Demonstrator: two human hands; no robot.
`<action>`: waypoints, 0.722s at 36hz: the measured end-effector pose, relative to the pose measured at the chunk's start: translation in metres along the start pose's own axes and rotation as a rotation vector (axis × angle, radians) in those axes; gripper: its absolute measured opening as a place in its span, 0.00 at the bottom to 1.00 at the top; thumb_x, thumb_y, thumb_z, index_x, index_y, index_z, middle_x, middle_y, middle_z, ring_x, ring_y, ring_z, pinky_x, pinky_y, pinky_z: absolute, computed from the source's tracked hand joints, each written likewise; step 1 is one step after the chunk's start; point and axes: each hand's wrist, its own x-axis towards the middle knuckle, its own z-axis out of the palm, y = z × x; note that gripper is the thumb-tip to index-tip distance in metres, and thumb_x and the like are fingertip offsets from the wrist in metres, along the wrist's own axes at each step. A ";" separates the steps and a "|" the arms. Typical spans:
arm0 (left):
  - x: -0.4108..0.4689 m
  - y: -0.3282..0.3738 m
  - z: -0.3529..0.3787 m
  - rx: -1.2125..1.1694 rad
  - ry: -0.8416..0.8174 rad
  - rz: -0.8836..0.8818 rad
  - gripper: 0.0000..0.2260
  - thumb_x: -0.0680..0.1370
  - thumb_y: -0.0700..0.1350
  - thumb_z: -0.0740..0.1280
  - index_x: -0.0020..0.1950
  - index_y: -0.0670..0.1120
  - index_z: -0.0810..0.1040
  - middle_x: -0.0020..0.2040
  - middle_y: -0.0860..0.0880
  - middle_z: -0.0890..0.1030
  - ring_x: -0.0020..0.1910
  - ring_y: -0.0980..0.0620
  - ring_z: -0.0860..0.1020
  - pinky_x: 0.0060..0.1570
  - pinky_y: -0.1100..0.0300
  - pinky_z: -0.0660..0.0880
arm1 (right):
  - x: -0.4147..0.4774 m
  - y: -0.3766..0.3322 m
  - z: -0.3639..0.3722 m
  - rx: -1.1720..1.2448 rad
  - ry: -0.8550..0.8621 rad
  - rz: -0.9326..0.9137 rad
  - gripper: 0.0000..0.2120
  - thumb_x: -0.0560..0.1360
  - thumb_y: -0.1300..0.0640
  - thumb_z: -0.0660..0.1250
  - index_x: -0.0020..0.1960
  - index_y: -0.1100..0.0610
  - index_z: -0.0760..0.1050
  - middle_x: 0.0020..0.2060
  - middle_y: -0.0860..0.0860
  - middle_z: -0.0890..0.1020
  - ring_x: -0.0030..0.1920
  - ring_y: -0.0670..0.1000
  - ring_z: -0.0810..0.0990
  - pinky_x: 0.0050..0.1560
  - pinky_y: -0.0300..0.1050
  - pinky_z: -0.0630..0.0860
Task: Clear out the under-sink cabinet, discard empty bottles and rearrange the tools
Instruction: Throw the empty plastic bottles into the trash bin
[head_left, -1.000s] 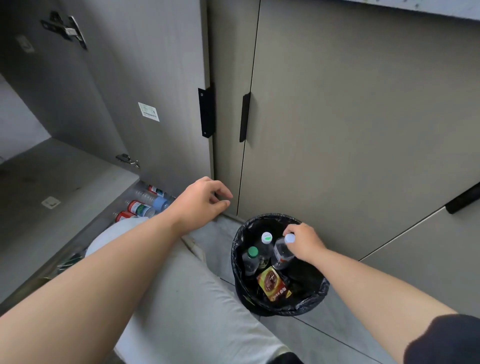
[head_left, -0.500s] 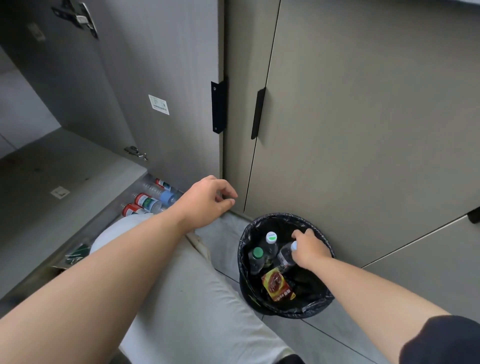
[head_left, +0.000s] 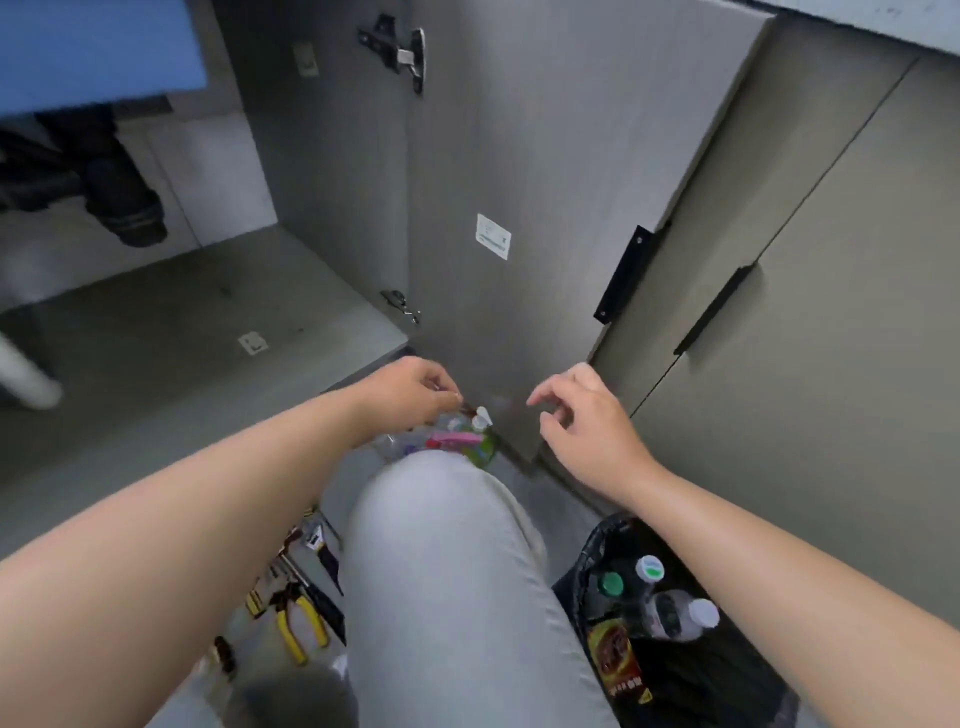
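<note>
Several plastic bottles (head_left: 457, 439) lie on the floor beyond my knee, at the foot of the open cabinet door (head_left: 519, 208). My left hand (head_left: 410, 389) hovers just above them with loosely curled fingers and no visible hold on anything. My right hand (head_left: 582, 421) hangs to the right of the bottles, fingers relaxed and empty. At lower right stands a bin with a black bag (head_left: 582, 561); it contains capped bottles (head_left: 675, 618) and a brown packet (head_left: 618, 654). Yellow-handled pliers (head_left: 298, 623) and other tools lie on the floor at lower left.
The under-sink cabinet floor (head_left: 182, 312) is bare and grey, with a black drain pipe (head_left: 119, 197) above it at the back left. My bent knee in grey trousers (head_left: 447, 561) fills the centre. Closed cabinet doors (head_left: 831, 312) stand to the right.
My right hand let go of the bottle in the bin and rose to beside the cabinet door. The view swung left and down, showing the cabinet interior and the tools.
</note>
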 end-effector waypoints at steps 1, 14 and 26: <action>0.001 -0.019 -0.010 -0.020 0.008 -0.051 0.07 0.81 0.48 0.68 0.53 0.47 0.83 0.48 0.46 0.85 0.43 0.51 0.82 0.38 0.63 0.75 | 0.014 -0.006 0.007 -0.008 -0.061 -0.008 0.09 0.76 0.59 0.65 0.51 0.47 0.78 0.48 0.43 0.71 0.44 0.43 0.77 0.49 0.39 0.74; 0.039 -0.220 -0.057 -0.237 -0.008 -0.490 0.07 0.81 0.47 0.69 0.51 0.43 0.81 0.48 0.44 0.83 0.46 0.46 0.84 0.35 0.58 0.75 | 0.177 -0.032 0.193 -0.166 -0.814 0.173 0.12 0.78 0.58 0.66 0.60 0.57 0.80 0.56 0.55 0.84 0.53 0.53 0.82 0.52 0.41 0.78; 0.094 -0.290 -0.019 -0.672 0.154 -0.594 0.08 0.81 0.41 0.66 0.56 0.40 0.83 0.47 0.44 0.83 0.37 0.54 0.81 0.33 0.65 0.72 | 0.246 -0.003 0.358 -0.530 -0.971 0.215 0.27 0.79 0.47 0.67 0.70 0.64 0.70 0.65 0.61 0.78 0.64 0.60 0.78 0.48 0.44 0.74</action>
